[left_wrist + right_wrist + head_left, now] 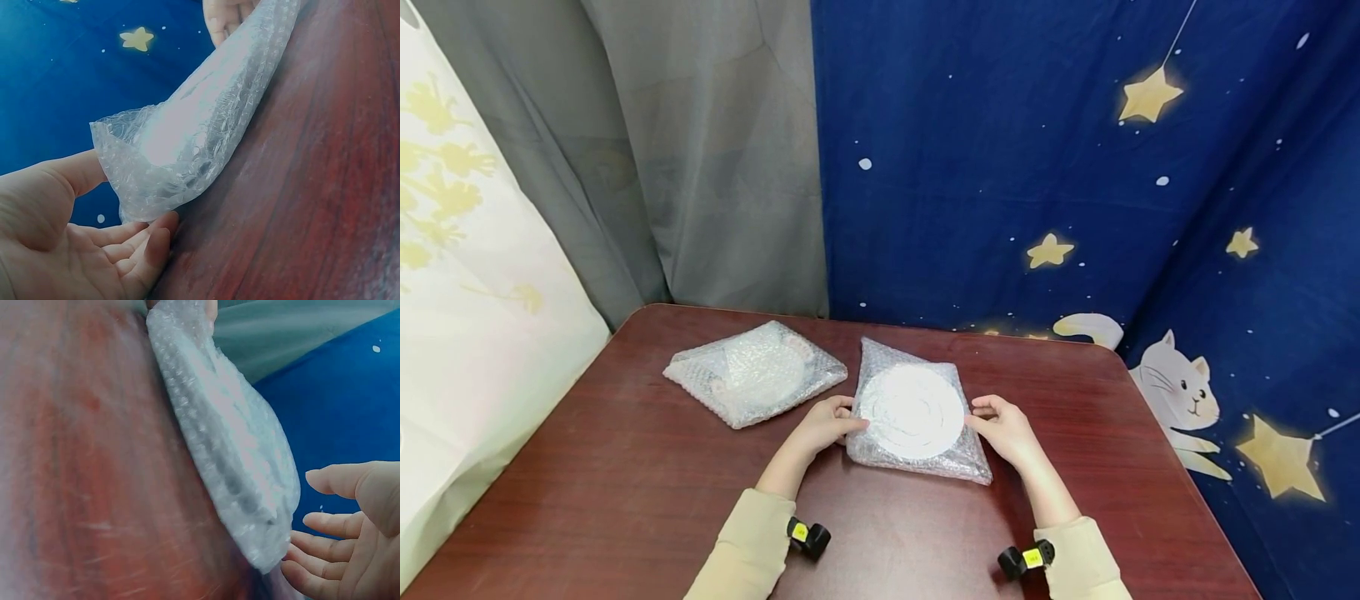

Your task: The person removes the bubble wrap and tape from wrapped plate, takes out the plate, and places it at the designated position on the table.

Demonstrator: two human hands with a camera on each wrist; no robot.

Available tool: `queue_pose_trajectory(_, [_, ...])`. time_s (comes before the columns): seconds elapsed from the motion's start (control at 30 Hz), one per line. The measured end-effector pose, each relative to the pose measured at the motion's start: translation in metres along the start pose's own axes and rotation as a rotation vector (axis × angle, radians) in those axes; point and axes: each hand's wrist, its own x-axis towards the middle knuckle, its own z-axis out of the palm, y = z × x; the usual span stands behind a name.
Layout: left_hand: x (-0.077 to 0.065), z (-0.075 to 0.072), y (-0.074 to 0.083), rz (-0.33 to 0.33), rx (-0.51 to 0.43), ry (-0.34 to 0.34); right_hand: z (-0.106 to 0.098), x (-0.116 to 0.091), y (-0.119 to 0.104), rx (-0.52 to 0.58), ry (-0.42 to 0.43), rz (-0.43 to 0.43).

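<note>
A round white plate in bubble wrap (912, 412), with rings showing through, lies in front of me on the table. My left hand (824, 425) pinches its left edge; in the left wrist view the thumb goes over the wrap (181, 144) and the fingers pass under it. Beside the right edge is my right hand (1009, 432). In the right wrist view its fingers (328, 547) are loosely spread, the lower fingertips at the wrap's corner and the thumb apart from it. Another bubble-wrapped package (763, 373), with something round and pale inside, lies to the left.
The dark red wooden table (655, 500) has rounded far corners. A grey curtain (730, 167) and a blue curtain with stars (970, 167) hang behind it. Pale patterned cloth (467, 292) hangs along the left side.
</note>
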Motion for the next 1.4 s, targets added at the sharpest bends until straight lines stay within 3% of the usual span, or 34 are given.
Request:
queue_pose_trajectory(0.23, [-0.003, 0.0, 0.001, 0.006, -0.016, 0.007, 0.003, 0.006, -0.014, -0.043, 0.0, -0.038])
queue_pose_trajectory(0.47, [-0.004, 0.0, 0.0, 0.015, -0.019, 0.019, 0.022, 0.009, -0.034, -0.022, 0.061, -0.218])
queue_pose_trajectory(0.77, [-0.001, 0.002, -0.002, 0.025, -0.012, 0.037, 0.041, 0.024, -0.068, -0.105, 0.006, -0.414])
queue_pose_trajectory(1.03, [0.001, 0.002, -0.001, 0.037, 0.005, 0.032, 0.056, 0.036, -0.089, -0.171, -0.089, -0.446])
queue_pose_trajectory(1.4, [0.001, 0.001, -0.004, 0.038, 0.006, 0.027, 0.073, 0.043, -0.094, -0.206, -0.157, -0.483])
